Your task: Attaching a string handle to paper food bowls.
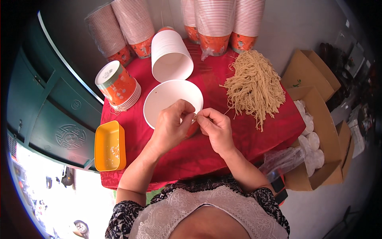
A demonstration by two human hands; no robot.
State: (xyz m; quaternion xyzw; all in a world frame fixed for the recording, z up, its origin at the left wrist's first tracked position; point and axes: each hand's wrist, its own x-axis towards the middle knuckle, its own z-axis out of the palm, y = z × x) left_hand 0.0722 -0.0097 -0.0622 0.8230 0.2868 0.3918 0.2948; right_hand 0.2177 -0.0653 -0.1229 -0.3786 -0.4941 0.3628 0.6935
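Observation:
My left hand (172, 124) and my right hand (217, 130) meet over the near right rim of a wide paper tub (159, 104) with a white inside. Both hands have thumb and fingers pinched together, tip to tip. Something small and pale shows between the fingertips, too small to name. The tub stands upright on the red cloth, a small dark speck on its inner wall. To the right of my right hand lies a heap of pale yellow noodles (254, 85), a few strands trailing off toward me.
A stack of white tubs (172, 53) lies on its side behind. Orange tubs (119, 87) stand upside down at left, above a yellow plastic box (110, 148) with white crumbs. Tall wrapped tub stacks (217, 24) line the back. An open carton (318, 139) stands right of the red-covered table (215, 159).

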